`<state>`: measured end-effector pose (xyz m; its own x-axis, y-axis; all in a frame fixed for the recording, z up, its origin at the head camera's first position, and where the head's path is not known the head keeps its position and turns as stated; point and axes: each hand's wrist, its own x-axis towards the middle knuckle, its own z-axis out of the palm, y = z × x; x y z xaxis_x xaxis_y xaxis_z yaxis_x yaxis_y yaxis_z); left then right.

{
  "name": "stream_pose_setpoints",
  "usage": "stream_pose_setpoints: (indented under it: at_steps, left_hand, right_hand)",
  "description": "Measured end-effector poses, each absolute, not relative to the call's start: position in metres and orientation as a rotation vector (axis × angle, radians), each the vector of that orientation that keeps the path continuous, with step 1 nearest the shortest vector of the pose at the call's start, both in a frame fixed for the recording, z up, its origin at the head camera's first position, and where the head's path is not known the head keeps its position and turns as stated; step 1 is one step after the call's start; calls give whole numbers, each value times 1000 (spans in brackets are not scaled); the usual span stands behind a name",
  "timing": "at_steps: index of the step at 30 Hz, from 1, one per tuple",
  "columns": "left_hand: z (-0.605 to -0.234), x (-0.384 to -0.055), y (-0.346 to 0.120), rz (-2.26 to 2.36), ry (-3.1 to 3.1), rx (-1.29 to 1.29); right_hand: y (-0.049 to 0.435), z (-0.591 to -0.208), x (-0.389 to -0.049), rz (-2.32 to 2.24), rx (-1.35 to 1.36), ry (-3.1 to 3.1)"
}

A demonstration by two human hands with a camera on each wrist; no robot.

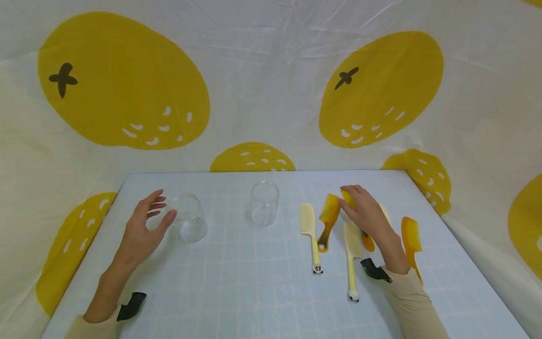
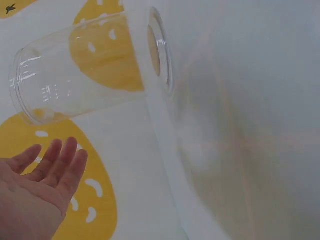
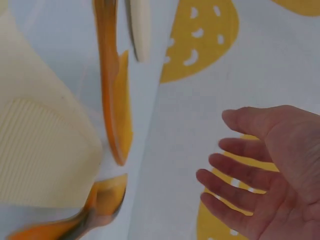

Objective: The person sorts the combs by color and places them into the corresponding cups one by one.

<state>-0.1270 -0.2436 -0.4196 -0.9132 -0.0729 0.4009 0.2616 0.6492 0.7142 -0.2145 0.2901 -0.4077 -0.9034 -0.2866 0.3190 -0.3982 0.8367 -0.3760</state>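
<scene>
My left hand (image 1: 141, 230) is held with fingers spread beside a clear glass (image 1: 192, 228) on the table; in the left wrist view a gap shows between the fingers and the glass (image 2: 75, 70). Over on the right, my right hand (image 1: 366, 212) hovers above an amber comb (image 1: 349, 198), which it partly covers. Its fingers look loosely extended in the right wrist view and hold nothing. Around that hand lie another amber comb (image 1: 330, 212), a cream comb (image 1: 308, 219) with a panda-face handle end, and a second cream comb (image 1: 352, 240).
A second clear glass (image 1: 264, 207) stands near the table's back middle. Another amber comb (image 1: 410, 235) lies right of the right wrist, and a cream comb (image 1: 385, 213) is mostly hidden behind that hand. A fruit-printed sheet (image 1: 262, 94) hangs behind the table (image 1: 237, 287).
</scene>
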Motion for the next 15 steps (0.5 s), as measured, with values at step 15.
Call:
stream_pose_setpoints:
  at_steps: [15]
  left_hand:
    - [-424,-134,-231,-1220,-2667,-90]
  right_hand:
    - [260,-401,-214,652,628,-2870]
